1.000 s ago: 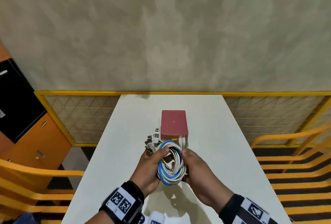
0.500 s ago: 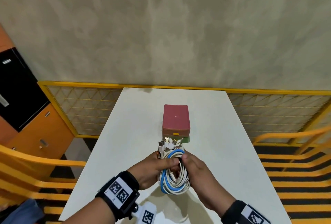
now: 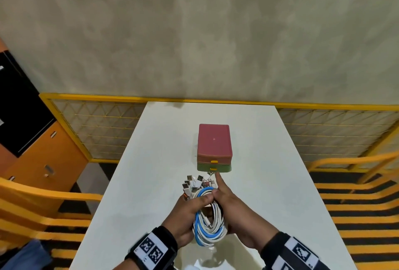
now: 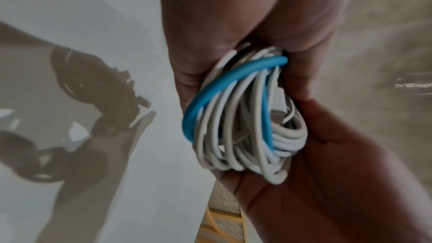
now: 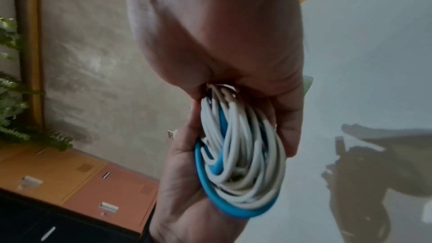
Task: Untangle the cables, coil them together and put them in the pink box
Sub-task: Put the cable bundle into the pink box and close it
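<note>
From the head view, I see both of my hands held close together over the near part of the white worktop (image 3: 151, 161). My left hand (image 3: 185, 215) has its thumb curled over the top of the cables (image 3: 209, 226), a white and blue coil. My right hand (image 3: 235, 211) wraps the other side of the coil, with its thumb sticking up toward the pink box (image 3: 214, 141). The plugs (image 3: 194, 183) poke out of the top of the coil. The pink box is shut and sits on a green box (image 3: 213, 168), a little past my hands, not touching them.

From the left wrist view, my left hand (image 4: 233, 25) squeezes the top of the cables (image 4: 245, 117). My right hand (image 4: 327, 173) cups the coil from below.

From the right wrist view, my right hand (image 5: 222, 34) curls its fingers round the cables (image 5: 240, 147). My left hand (image 5: 187, 191) holds the blue loop from under. An orange cabinet (image 5: 93, 178) stands by the wall.
</note>
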Tool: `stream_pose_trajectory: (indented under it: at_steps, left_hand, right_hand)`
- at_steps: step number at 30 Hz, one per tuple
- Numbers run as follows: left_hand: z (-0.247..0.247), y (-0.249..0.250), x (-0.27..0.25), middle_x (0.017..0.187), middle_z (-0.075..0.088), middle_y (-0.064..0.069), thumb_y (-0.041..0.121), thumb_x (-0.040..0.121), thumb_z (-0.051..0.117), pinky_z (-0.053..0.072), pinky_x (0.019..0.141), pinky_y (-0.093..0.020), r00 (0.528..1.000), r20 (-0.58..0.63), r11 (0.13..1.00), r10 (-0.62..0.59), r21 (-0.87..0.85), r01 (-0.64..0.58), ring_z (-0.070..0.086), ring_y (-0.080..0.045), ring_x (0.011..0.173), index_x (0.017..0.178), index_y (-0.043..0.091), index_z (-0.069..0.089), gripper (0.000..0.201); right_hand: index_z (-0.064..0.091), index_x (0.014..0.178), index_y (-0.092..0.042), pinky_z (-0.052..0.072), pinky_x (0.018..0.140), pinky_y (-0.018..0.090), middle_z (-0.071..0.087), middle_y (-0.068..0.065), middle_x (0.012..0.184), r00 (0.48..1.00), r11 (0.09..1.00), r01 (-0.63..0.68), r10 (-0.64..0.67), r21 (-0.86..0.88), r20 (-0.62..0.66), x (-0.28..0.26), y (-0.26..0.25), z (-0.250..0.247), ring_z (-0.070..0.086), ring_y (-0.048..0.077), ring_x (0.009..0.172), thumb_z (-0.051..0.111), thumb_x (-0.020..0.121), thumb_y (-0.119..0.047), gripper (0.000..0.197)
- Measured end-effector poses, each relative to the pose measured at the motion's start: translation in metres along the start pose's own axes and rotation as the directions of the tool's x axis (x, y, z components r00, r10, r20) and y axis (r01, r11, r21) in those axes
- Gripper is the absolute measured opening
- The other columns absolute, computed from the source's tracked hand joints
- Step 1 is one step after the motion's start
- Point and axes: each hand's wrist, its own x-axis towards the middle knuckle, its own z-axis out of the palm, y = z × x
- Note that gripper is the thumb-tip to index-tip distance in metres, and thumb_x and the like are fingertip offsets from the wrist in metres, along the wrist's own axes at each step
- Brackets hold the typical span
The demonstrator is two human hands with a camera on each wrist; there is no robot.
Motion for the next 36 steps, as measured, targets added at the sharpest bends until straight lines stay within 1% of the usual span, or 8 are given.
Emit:
stream_pose_trajectory:
  at_steps: [3,7,10,13,17,23,27,36]
  left_hand:
    - [-0.011,0.007,0.012,0.114,0.067,-0.035,0.004,0.082,0.067,0.058,0.079,-0.046,0.999,-0.041,1.0,-0.008,-0.01,0.007,0.071,-0.041,0.095,0.121,-0.009,0.063,0.042]
    - [-0.023,0.025,0.03,0.104,0.069,-0.032,0.005,0.079,0.067,0.059,0.075,-0.043,0.998,-0.057,0.999,-0.017,-0.045,0.015,0.072,-0.038,0.087,0.119,-0.011,0.063,0.042]
    - [-0.042,0.037,0.043,0.096,0.069,-0.029,0.005,0.081,0.068,0.06,0.071,-0.043,0.992,-0.111,0.995,-0.058,-0.09,0.048,0.072,-0.038,0.081,0.121,-0.013,0.061,0.045]
    - [-0.067,0.046,0.051,0.094,0.069,-0.025,0.007,0.079,0.07,0.059,0.07,-0.042,0.983,-0.148,0.984,-0.11,-0.159,0.086,0.071,-0.036,0.077,0.127,-0.011,0.058,0.053]
    - [-0.096,0.061,0.06,0.098,0.069,-0.027,0.006,0.076,0.077,0.055,0.089,-0.05,0.983,-0.149,0.983,-0.106,-0.166,0.081,0.071,-0.037,0.082,0.125,-0.01,0.061,0.053]
    - [-0.118,0.078,0.065,0.106,0.07,-0.03,0.006,0.077,0.069,0.056,0.087,-0.048,0.979,-0.168,0.988,-0.115,-0.121,0.096,0.072,-0.038,0.084,0.118,-0.009,0.066,0.044]
    - [-0.122,0.086,0.07,0.1,0.07,-0.031,0.005,0.075,0.068,0.062,0.072,-0.044,0.977,-0.162,0.987,-0.138,-0.099,0.123,0.073,-0.037,0.077,0.116,-0.01,0.066,0.044]
    - [-0.104,0.081,0.08,0.106,0.069,-0.033,0.007,0.071,0.072,0.061,0.078,-0.043,0.974,-0.144,0.984,-0.175,-0.061,0.168,0.071,-0.037,0.085,0.118,-0.013,0.064,0.052]
  right_hand:
    - [0.006,0.149,-0.055,0.056,0.071,0.027,0.065,-0.026,0.118,0.999,0.999,-0.031,0.031,0.02,-0.013,0.016,-0.005,0.004,0.072,0.001,0.097,0.034,0.105,-0.04,0.054]
    - [0.009,0.15,-0.052,0.055,0.081,0.024,0.058,-0.019,0.134,0.999,0.999,-0.053,0.053,0.001,-0.004,0.038,-0.018,0.009,0.065,0.002,0.112,0.032,0.103,-0.049,0.053]
    - [0.018,0.147,-0.054,0.049,0.1,0.038,0.049,-0.017,0.141,0.997,0.997,-0.053,0.055,0.051,-0.048,0.059,-0.027,0.008,0.058,0.01,0.12,0.033,0.098,-0.06,0.052]
    - [0.053,0.126,-0.025,0.05,0.08,0.041,0.062,-0.002,0.111,0.969,0.972,-0.1,0.144,0.214,-0.2,0.093,-0.022,-0.006,0.061,0.021,0.092,0.045,0.097,-0.052,0.04]
    - [0.059,0.095,-0.012,0.04,0.059,0.034,0.054,0.01,0.079,0.909,0.945,-0.135,0.238,0.298,-0.342,0.135,-0.011,-0.03,0.047,0.028,0.074,0.054,0.091,-0.029,0.018]
    - [0.05,0.078,-0.016,0.016,0.049,0.025,0.042,0.004,0.066,0.87,0.882,-0.106,0.306,0.46,-0.387,0.174,0.003,-0.039,0.03,0.018,0.053,0.054,0.089,-0.029,0.018]
    - [0.056,0.08,-0.014,0.02,0.049,0.025,0.049,0.005,0.066,0.857,0.886,-0.097,0.306,0.453,-0.415,0.183,0.003,-0.04,0.036,0.019,0.054,0.055,0.086,-0.024,0.012]
    - [0.075,0.058,-0.016,0.027,0.053,0.026,0.055,0.007,0.074,0.878,0.885,-0.138,0.318,0.445,-0.359,0.147,0.016,-0.028,0.043,0.02,0.062,0.053,0.091,-0.024,0.04]
